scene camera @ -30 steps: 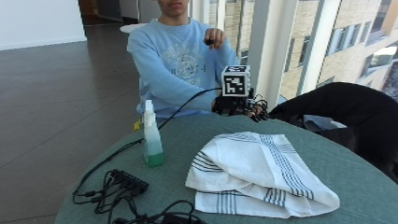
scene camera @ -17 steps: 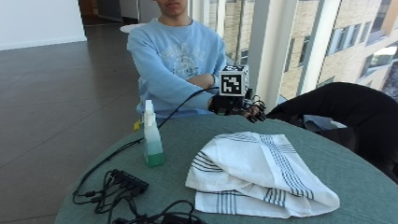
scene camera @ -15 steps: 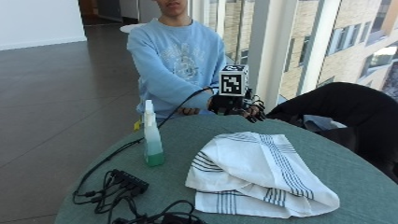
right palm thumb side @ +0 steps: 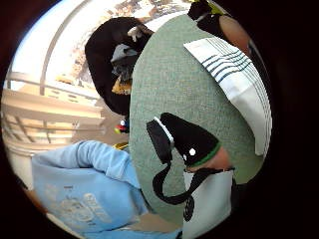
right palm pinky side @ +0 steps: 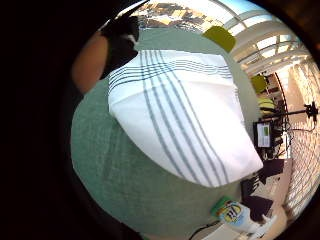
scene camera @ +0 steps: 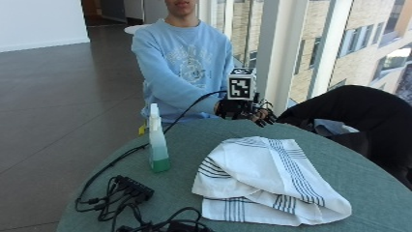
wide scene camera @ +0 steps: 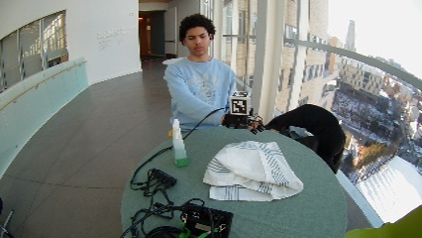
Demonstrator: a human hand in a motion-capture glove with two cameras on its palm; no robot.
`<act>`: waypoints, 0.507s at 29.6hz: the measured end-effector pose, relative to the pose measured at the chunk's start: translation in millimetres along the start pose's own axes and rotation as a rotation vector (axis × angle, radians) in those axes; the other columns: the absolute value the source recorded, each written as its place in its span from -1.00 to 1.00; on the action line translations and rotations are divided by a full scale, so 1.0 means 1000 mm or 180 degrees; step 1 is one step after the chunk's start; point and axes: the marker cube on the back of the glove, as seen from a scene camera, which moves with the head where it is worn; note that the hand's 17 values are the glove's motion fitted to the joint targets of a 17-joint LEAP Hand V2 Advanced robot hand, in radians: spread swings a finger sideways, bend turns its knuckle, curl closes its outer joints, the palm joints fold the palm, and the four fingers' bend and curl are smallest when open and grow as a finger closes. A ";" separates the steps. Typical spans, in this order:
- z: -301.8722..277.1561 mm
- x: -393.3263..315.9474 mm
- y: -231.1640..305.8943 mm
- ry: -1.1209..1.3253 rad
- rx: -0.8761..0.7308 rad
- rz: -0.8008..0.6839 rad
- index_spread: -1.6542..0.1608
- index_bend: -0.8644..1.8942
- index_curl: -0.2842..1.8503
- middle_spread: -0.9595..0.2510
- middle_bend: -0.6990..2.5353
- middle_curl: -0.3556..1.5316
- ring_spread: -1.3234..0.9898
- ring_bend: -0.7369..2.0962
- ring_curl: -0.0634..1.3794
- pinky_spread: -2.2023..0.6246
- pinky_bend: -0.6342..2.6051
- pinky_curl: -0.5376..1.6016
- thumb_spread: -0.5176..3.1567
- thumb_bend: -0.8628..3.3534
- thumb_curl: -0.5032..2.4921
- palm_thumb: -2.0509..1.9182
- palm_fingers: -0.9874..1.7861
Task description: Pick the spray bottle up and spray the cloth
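Note:
In the outside view a clear spray bottle (scene camera: 157, 145) with green liquid stands upright on the left of the round green table (scene camera: 360, 176). A white cloth (scene camera: 264, 179) with dark stripes lies folded in the middle. My gloved right hand (scene camera: 248, 110) hovers at the table's far edge, beyond the cloth and well apart from the bottle, its fingers relaxed and holding nothing. The little finger side palm view looks over the cloth (right palm pinky side: 175, 115) to the bottle (right palm pinky side: 232, 215) past it. The thumb side palm view shows my thumb (right palm thumb side: 192, 144) over bare table, with the cloth (right palm thumb side: 239, 84) to one side.
A black power strip and tangled cables (scene camera: 132, 188) lie at the front left of the table. A cable runs from there past the bottle to the hand. A chair draped with a black jacket (scene camera: 360, 111) stands at the table's right side.
The person's bare hand, raised at the chest a second ago, has dropped out of sight. The gloved hand has hardly moved.

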 end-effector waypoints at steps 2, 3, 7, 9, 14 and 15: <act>-0.001 0.001 0.003 -0.0007 -0.0002 0.0017 0.36 -0.25 -0.46 0.44 -0.46 -0.34 0.10 -0.30 -0.58 0.71 -0.41 -0.24 -0.13 -0.56 -0.53 0.27 0.10; -0.002 0.002 0.005 -0.0009 0.0002 0.0026 0.36 -0.25 -0.45 0.44 -0.46 -0.34 0.10 -0.30 -0.57 0.71 -0.41 -0.23 -0.13 -0.56 -0.53 0.27 0.10; -0.011 0.001 0.020 0.0050 0.0030 0.0000 0.36 -0.24 -0.45 0.44 -0.46 -0.33 0.10 -0.31 -0.57 0.71 -0.42 -0.23 -0.12 -0.57 -0.53 0.28 0.10; -0.016 0.000 0.033 0.0128 0.0076 -0.0034 0.36 -0.24 -0.44 0.44 -0.46 -0.33 0.10 -0.31 -0.56 0.71 -0.42 -0.22 -0.12 -0.57 -0.52 0.28 0.10; -0.030 0.003 0.077 0.0152 0.0326 0.0055 0.37 -0.25 -0.44 0.43 -0.45 -0.31 0.10 -0.28 -0.54 0.70 -0.45 -0.23 -0.12 -0.58 -0.51 0.29 0.17; -0.032 0.005 0.087 0.0109 0.0361 0.0090 0.37 -0.26 -0.44 0.43 -0.44 -0.30 0.10 -0.28 -0.54 0.70 -0.45 -0.23 -0.12 -0.58 -0.51 0.29 0.18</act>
